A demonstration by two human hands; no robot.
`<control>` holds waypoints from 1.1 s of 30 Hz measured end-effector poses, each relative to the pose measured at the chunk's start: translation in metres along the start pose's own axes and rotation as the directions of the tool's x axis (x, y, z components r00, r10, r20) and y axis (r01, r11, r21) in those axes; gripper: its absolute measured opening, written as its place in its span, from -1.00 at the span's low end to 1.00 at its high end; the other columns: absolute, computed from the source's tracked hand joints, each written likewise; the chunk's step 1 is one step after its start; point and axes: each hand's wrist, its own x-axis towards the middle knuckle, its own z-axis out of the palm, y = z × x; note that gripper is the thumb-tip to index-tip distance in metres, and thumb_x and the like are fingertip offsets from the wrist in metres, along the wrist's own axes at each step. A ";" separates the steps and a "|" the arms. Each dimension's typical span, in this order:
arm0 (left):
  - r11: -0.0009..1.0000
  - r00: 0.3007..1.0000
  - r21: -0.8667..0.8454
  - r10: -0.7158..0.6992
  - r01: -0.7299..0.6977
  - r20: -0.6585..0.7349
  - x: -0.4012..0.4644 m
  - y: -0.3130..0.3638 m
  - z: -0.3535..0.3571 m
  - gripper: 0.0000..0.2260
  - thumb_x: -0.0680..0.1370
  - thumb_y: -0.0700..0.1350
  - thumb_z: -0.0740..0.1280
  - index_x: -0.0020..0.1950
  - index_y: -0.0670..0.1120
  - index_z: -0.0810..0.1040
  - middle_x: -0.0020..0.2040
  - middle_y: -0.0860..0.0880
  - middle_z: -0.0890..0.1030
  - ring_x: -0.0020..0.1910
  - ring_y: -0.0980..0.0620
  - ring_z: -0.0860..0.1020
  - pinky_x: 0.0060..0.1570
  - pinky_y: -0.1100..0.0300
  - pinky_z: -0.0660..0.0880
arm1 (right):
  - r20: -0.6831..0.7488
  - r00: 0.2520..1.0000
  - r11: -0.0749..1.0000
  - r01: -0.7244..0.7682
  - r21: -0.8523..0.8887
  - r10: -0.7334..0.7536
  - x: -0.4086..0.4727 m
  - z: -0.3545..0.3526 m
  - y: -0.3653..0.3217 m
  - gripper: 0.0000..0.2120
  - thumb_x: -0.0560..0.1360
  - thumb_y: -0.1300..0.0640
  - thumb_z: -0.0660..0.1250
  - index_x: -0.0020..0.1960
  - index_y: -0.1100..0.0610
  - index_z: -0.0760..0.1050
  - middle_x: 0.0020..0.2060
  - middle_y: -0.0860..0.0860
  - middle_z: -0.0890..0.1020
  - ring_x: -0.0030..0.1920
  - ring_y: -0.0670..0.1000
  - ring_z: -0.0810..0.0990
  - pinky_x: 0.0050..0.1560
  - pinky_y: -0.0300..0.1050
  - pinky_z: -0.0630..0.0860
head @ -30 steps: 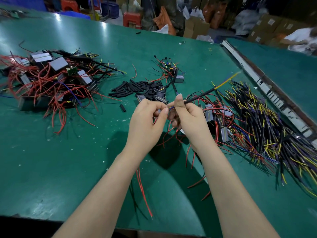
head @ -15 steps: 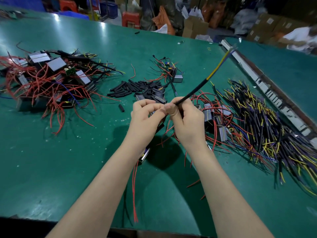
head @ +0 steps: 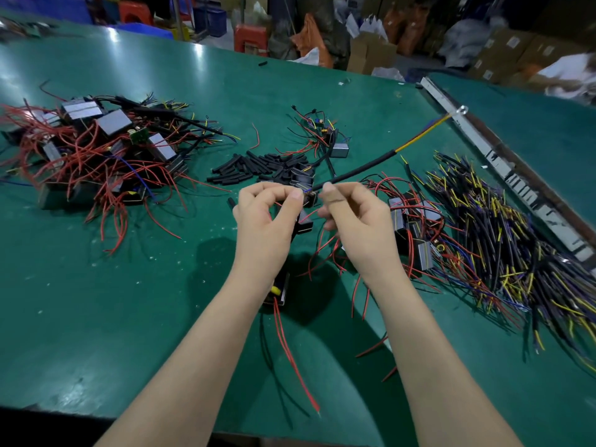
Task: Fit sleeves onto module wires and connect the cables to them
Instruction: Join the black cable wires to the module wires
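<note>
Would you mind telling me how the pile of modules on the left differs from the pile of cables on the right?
The pile of modules is grey-faced boxes tangled in loose red wires; the pile of cables is slim black-sheathed leads with yellow and blue ends. The modules' wires curl every way, while the cables lie roughly parallel. Neither hand touches either pile. Both rest on the green table.

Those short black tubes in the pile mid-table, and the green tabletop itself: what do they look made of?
The short black tubes look like matte plastic or rubber sleeving, dull with no glint; which one cannot be told. The green tabletop looks like a smooth rubbery or vinyl mat: it reflects overhead lights as soft sheen and shows scuffs and pale specks.
</note>
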 end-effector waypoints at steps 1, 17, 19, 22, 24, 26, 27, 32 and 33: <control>1.000 1.000 0.021 0.020 -0.020 -0.009 0.000 0.000 0.000 -0.81 0.55 -0.10 0.35 -0.19 0.19 0.53 0.09 -0.02 0.46 0.23 -0.04 0.39 0.35 0.14 0.25 | 0.013 1.000 0.999 0.012 -0.034 -0.012 -0.001 0.001 0.000 -0.83 0.56 0.10 0.32 -0.21 -0.03 0.52 -0.37 -0.10 0.60 -0.33 -0.10 0.51 -0.21 -0.16 0.49; 0.949 0.975 0.249 0.214 -0.192 -0.065 -0.007 0.000 0.002 -0.96 0.55 -0.07 0.35 -0.08 0.05 0.58 0.06 0.07 0.40 0.12 0.04 0.30 0.13 0.19 0.21 | 0.062 0.994 0.983 -0.102 0.153 0.094 -0.006 0.003 -0.010 -0.86 0.53 0.27 0.33 -0.15 0.08 0.58 -0.36 -0.09 0.61 -0.42 -0.24 0.49 -0.40 -0.44 0.38; 0.940 0.969 0.268 0.237 -0.210 -0.069 -0.008 0.001 0.001 -0.95 0.55 -0.07 0.35 -0.07 0.00 0.61 0.06 0.06 0.41 0.12 0.04 0.30 0.11 0.21 0.19 | 0.065 0.993 0.982 -0.109 0.153 0.100 -0.006 0.003 -0.011 -0.87 0.53 0.28 0.33 -0.15 0.10 0.57 -0.33 -0.04 0.60 -0.42 -0.25 0.48 -0.39 -0.44 0.38; 0.943 0.969 0.253 0.240 -0.217 -0.064 -0.008 0.001 0.002 -0.96 0.54 -0.08 0.35 -0.08 0.03 0.59 0.05 0.07 0.40 0.12 0.04 0.30 0.11 0.20 0.20 | 0.068 0.990 0.980 -0.133 0.148 0.124 -0.005 0.004 -0.011 -0.88 0.54 0.28 0.32 -0.14 0.13 0.56 -0.32 -0.01 0.59 -0.43 -0.24 0.47 -0.39 -0.44 0.38; 0.951 0.972 0.228 0.228 -0.210 -0.055 -0.007 0.000 0.002 -0.91 0.54 -0.08 0.35 -0.12 0.11 0.54 0.02 0.10 0.40 0.11 0.06 0.30 0.10 0.25 0.22 | 0.071 0.987 0.977 -0.152 0.146 0.143 -0.005 0.004 -0.011 -0.90 0.54 0.28 0.31 -0.12 0.15 0.55 -0.31 0.01 0.58 -0.44 -0.24 0.47 -0.40 -0.44 0.38; 0.966 0.982 0.189 0.186 -0.175 -0.042 -0.005 0.001 0.002 -0.83 0.54 -0.07 0.35 -0.18 0.19 0.50 0.00 0.17 0.39 0.10 0.08 0.31 0.11 0.38 0.20 | 0.075 0.985 0.976 -0.163 0.143 0.153 -0.005 0.005 -0.012 -0.91 0.55 0.27 0.31 -0.11 0.15 0.54 -0.30 0.01 0.58 -0.44 -0.26 0.47 -0.40 -0.44 0.38; 0.977 0.988 0.158 0.153 -0.146 -0.033 -0.004 0.002 0.002 -0.80 0.54 -0.07 0.35 -0.20 0.22 0.49 0.00 0.17 0.39 0.11 0.08 0.32 0.14 0.40 0.19 | 0.075 0.986 0.978 -0.159 0.137 0.150 -0.005 0.005 -0.012 -0.89 0.55 0.27 0.31 -0.13 0.13 0.54 -0.30 -0.01 0.58 -0.43 -0.26 0.48 -0.41 -0.44 0.38; 1.000 1.000 -0.008 0.026 -0.026 0.008 -0.001 -0.001 0.002 -0.80 0.54 -0.12 0.36 -0.20 0.19 0.55 0.03 0.10 0.45 0.22 -0.01 0.42 0.31 0.11 0.30 | 0.071 0.991 0.990 -0.115 0.083 0.109 -0.006 0.004 -0.012 -0.84 0.54 0.25 0.33 -0.15 0.03 0.55 -0.35 -0.13 0.59 -0.42 -0.27 0.48 -0.40 -0.46 0.38; 1.000 1.000 -0.025 0.012 -0.012 0.012 0.000 -0.001 0.002 -0.81 0.54 -0.13 0.36 -0.20 0.17 0.56 0.03 0.09 0.46 0.21 0.01 0.43 0.30 0.14 0.30 | 0.067 0.992 0.991 -0.111 0.069 0.107 -0.005 0.004 -0.012 -0.84 0.54 0.24 0.33 -0.15 0.02 0.55 -0.36 -0.15 0.59 -0.42 -0.27 0.48 -0.39 -0.46 0.38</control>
